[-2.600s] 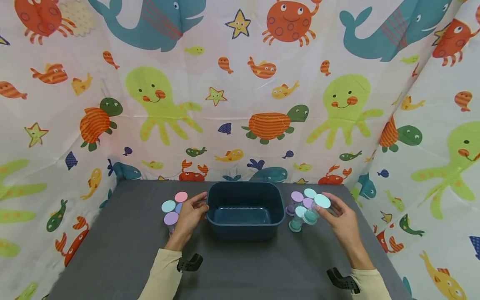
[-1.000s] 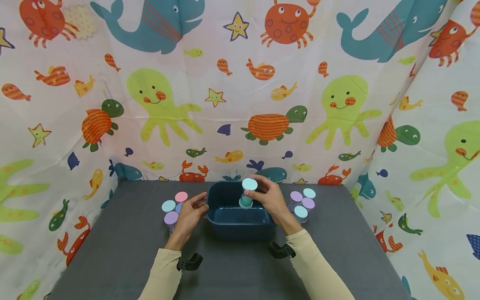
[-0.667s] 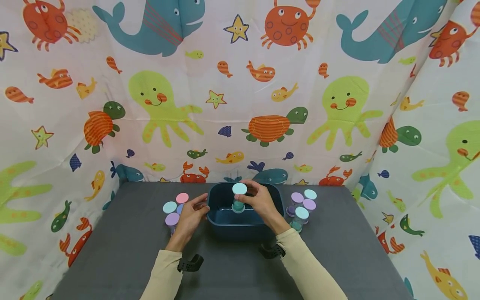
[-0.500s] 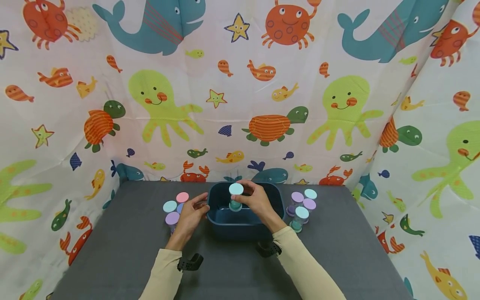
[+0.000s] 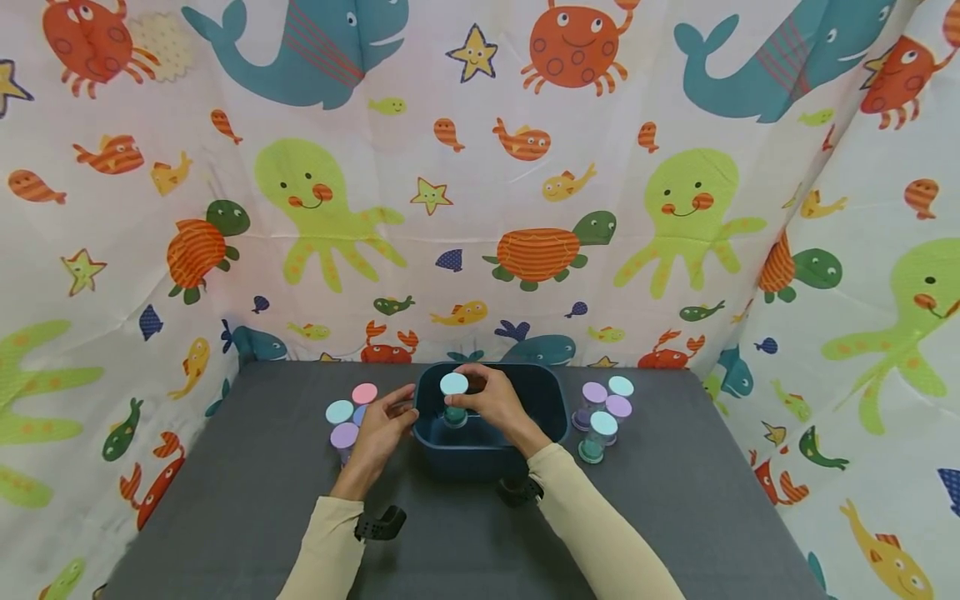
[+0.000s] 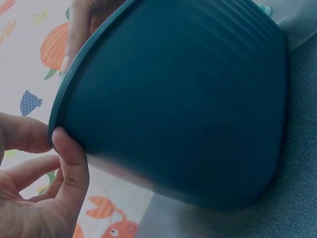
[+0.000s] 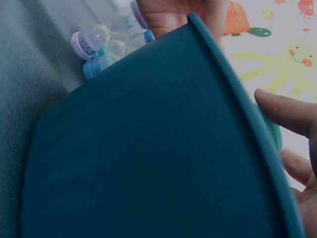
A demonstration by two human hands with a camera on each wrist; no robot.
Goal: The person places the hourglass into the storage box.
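A dark teal plastic bin stands on the grey table, open side up. My left hand pinches its left rim between thumb and finger; in the left wrist view the thumb lies against the outer wall. My right hand holds a sand timer with a pale aqua cap and green sand. The timer is upright within the bin's opening, near its left end. In the right wrist view the bin's wall hides most of that timer.
Right of the bin stand several sand timers with lilac and aqua caps. Left of it, partly behind the left hand, are others with pink, light blue and purple caps. A sea-animal curtain hangs behind the table.
My right hand has carried the aqua-capped sand timer from the right-hand group over the bin, then further left to its left end. My left hand has stayed at the rim.
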